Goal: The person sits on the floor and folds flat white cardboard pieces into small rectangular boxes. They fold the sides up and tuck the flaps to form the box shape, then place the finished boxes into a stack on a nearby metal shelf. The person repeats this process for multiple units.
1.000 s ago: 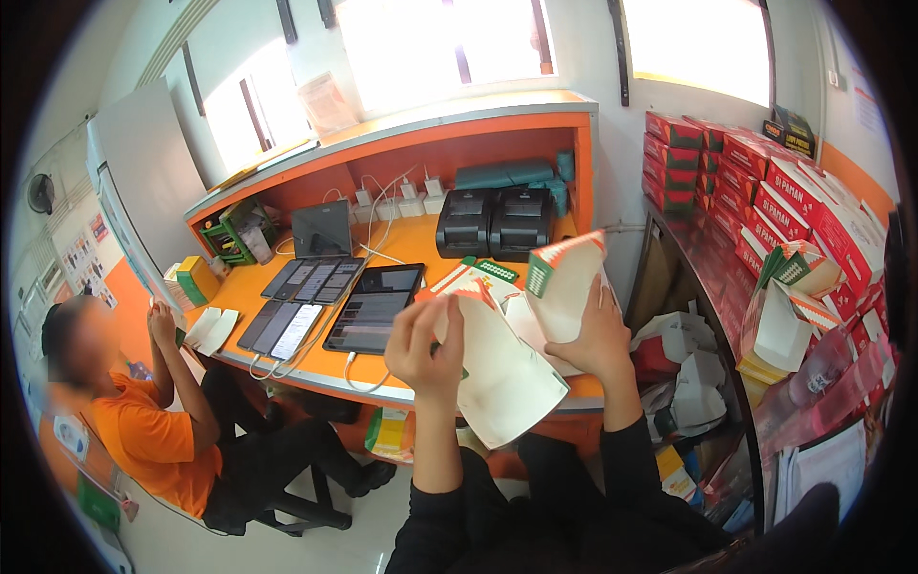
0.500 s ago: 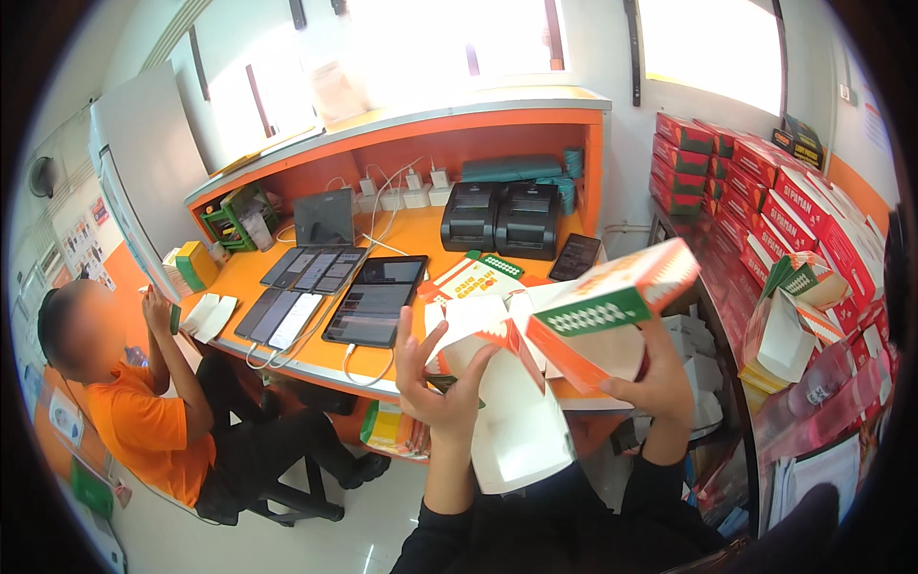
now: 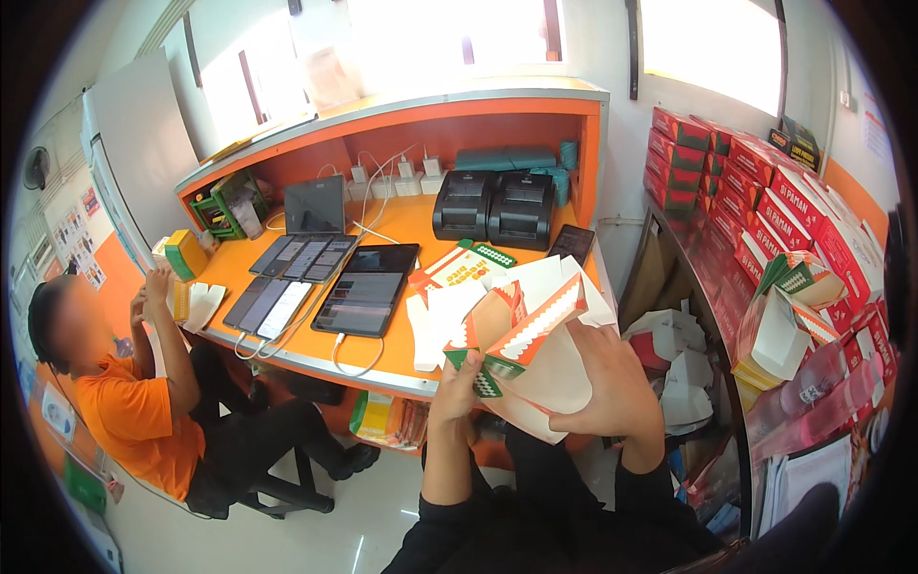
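Note:
A partly folded cardboard food box, white inside with orange, green and white patterned outer panels, is between my hands above the desk's front edge. My left hand pinches its green-patterned corner, thumb on top. My right hand wraps around the curved white side, with the thumb low on the panel. Just behind, more white and printed carton pieces lie on the orange desk. Some of them are overlapped by the box I hold, so their edges are hard to separate.
Tablet, several phones and a laptop lie left on the desk, with cables. Two black printers stand behind. Stacked red boxes fill the right-hand shelf. A seated person in an orange shirt is at left.
My left hand has gone from spread fingers to pinching the box corner. My right hand has brought the box lower and to the left, and its panels now stand folded closer together.

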Action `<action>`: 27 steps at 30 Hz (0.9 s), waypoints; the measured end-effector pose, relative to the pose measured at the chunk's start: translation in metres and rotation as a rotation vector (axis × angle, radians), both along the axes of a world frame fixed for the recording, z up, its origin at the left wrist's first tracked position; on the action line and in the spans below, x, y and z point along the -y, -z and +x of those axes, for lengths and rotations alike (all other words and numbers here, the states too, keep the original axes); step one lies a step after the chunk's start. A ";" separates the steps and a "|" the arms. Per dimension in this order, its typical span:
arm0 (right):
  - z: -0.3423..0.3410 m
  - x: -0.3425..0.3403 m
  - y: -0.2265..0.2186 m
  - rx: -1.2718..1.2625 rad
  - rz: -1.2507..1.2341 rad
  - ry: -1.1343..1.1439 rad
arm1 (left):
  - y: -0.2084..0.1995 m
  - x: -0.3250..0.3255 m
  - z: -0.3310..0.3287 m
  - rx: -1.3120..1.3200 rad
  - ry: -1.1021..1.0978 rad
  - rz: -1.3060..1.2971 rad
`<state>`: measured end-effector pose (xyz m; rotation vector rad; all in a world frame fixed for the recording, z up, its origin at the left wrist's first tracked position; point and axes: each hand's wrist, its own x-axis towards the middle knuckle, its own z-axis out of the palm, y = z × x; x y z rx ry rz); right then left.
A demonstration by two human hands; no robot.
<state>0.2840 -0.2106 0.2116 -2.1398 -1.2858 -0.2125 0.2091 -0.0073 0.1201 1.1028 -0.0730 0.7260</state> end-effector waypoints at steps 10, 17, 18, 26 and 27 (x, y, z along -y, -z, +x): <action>0.021 0.037 0.016 -0.381 0.092 -0.301 | -0.042 0.015 -0.009 0.038 -0.003 0.351; 0.017 0.026 0.034 0.048 0.013 -0.301 | -0.042 0.035 -0.003 0.292 0.243 0.496; 0.013 0.025 0.028 0.031 0.037 -0.303 | -0.040 0.034 -0.003 0.251 0.246 0.507; -0.010 0.009 0.019 0.142 -0.024 -0.118 | -0.027 0.042 -0.006 0.155 0.068 0.429; -0.011 0.008 0.019 0.124 -0.038 -0.116 | -0.024 0.042 -0.007 0.165 0.061 0.443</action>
